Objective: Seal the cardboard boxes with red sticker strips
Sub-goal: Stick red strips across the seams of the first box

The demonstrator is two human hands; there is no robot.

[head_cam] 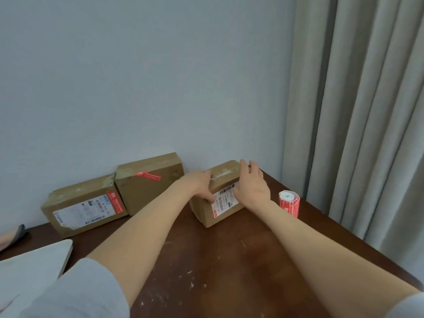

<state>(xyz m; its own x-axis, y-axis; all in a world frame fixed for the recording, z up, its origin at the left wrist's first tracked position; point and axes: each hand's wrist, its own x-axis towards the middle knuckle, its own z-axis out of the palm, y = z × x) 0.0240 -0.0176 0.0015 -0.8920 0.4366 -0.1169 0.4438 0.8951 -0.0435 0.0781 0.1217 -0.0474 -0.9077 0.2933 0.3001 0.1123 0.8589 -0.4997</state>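
grey sleeve [68,292], cardboard box [203,213] between hands, left hand [199,185] gripping it, right hand [252,189] flat against it

The person wears a light grey top of plain, soft fabric. The left sleeve [75,292] ends near the elbow; only a corner of the right sleeve [410,306] shows. The left hand [199,187] and right hand [253,189] are bare.

Open tabletop [218,260] in front; boxes [149,182] crowd the wall [137,88], sticker roll [289,204] stands right.
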